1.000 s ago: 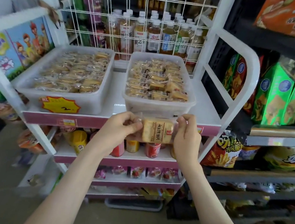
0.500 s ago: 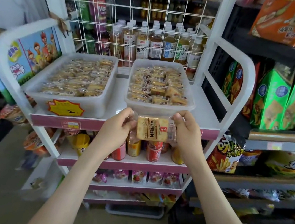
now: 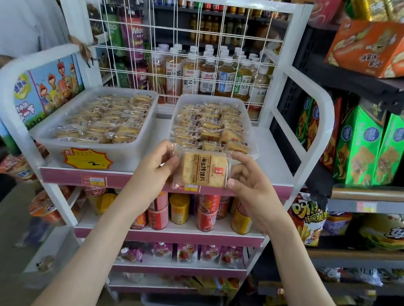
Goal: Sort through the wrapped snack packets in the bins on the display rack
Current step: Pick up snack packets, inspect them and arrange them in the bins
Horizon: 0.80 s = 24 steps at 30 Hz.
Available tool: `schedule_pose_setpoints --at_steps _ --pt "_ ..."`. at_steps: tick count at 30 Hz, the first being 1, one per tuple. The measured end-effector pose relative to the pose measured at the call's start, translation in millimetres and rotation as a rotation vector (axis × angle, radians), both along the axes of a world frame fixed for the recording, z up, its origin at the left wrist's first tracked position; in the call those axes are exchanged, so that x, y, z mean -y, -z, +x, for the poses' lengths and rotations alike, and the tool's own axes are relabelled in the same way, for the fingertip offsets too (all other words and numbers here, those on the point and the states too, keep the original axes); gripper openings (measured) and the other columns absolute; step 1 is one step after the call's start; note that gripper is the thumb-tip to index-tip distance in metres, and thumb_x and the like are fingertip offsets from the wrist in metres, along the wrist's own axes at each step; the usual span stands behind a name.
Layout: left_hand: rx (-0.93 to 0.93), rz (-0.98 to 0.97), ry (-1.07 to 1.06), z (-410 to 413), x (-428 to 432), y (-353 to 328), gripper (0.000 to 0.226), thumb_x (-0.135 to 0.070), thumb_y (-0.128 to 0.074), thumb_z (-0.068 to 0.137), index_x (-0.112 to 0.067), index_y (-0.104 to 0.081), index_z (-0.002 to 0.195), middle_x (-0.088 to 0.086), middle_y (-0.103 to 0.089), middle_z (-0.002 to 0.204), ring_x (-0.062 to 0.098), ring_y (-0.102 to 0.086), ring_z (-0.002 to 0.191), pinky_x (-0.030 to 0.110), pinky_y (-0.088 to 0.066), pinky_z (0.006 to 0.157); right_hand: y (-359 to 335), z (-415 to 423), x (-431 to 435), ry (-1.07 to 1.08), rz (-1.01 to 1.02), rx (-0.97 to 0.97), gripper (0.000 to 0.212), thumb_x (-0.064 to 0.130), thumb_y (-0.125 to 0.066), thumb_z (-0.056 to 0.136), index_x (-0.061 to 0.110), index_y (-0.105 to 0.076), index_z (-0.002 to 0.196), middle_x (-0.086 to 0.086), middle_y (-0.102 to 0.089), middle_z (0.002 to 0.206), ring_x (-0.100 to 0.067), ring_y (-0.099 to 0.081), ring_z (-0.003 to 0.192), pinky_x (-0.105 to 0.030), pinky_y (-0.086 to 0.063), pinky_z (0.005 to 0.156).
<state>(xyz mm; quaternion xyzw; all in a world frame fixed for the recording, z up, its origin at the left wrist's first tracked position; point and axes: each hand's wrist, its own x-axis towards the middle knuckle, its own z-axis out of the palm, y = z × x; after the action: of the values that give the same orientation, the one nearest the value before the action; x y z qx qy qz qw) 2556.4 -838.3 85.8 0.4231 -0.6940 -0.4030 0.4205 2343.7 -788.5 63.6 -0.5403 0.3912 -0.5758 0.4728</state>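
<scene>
A white display rack [image 3: 319, 121] with curved side rails and a wire grid back fills the middle of the view; bare shelf shows between and to the right of its two top bins. The left bin [image 3: 44, 142] and right bin [image 3: 178, 106] are clear plastic tubs, both heaped with wrapped snack packets. A yellow starburst price tag [image 3: 87, 161] on the left bin's front reads "2". In front of the right bin's near rim, clear of the shelf edge, the held packet [image 3: 202, 169] faces the camera, its brown centre band printed with vertical Chinese characters. The left hand [image 3: 155, 165] pinches its left wrapper edge, and the right hand [image 3: 248, 184] grips the right edge, thumb on the lower corner.
</scene>
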Motion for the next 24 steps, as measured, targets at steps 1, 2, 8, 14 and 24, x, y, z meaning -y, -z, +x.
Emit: schedule_pose_setpoints --at_steps 1,2,8,14,24 --pt "-0.054 0.007 0.024 0 0 1 0.018 -0.012 -0.041 0.103 -0.011 -0.044 0.085 0.011 -0.054 0.073 0.017 -0.051 0.064 0.034 -0.044 0.068 -1 0 0 0.008 -0.008 -0.019 0.050 0.001 -0.064 0.083 0.022 -0.051 0.127 -0.003 -0.057 0.087 -0.019 -0.058 0.088 -0.032 -0.050 0.086" --pt "-0.095 0.017 0.041 0 -1 1 0.021 -0.010 -0.039 0.103 -0.013 -0.044 0.083 0.009 -0.055 0.070 0.016 -0.051 0.061 0.031 -0.044 0.066 -3 0 0 0.028 -0.016 -0.053 0.050 -0.003 -0.062 0.085 0.020 -0.051 0.128 -0.005 -0.056 0.088 -0.020 -0.058 0.088 -0.034 -0.050 0.087" --pt "-0.142 0.020 0.078 -4 -5 -2 0.026 -0.008 -0.036 0.104 -0.017 -0.045 0.081 0.001 -0.054 0.057 0.015 -0.049 0.052 0.022 -0.047 0.057 -18 4 0 0.190 -0.074 -0.214 0.044 -0.009 -0.052 0.090 0.022 -0.047 0.121 -0.006 -0.057 0.086 -0.017 -0.061 0.071 -0.029 -0.052 0.071" --pt "-0.051 0.000 0.000 -4 4 -5 0.026 -0.008 -0.042 0.102 -0.021 -0.047 0.080 -0.003 -0.056 0.062 0.029 -0.055 0.057 0.036 -0.047 0.052 -24 -1 1 0.274 -0.164 -0.238 0.052 -0.009 -0.051 0.091 0.032 -0.047 0.123 0.000 -0.060 0.083 -0.015 -0.060 0.075 -0.028 -0.052 0.076" --pt "-0.006 -0.046 0.201 -12 -1 -20 0.023 -0.008 -0.040 0.102 -0.017 -0.048 0.082 -0.002 -0.056 0.062 0.015 -0.052 0.056 0.037 -0.045 0.061 -28 -5 3 0.201 0.046 -0.059 0.013 0.016 -0.051 0.098 0.013 -0.063 0.097 -0.015 -0.065 0.091 -0.021 -0.059 0.077 -0.028 -0.051 0.066"
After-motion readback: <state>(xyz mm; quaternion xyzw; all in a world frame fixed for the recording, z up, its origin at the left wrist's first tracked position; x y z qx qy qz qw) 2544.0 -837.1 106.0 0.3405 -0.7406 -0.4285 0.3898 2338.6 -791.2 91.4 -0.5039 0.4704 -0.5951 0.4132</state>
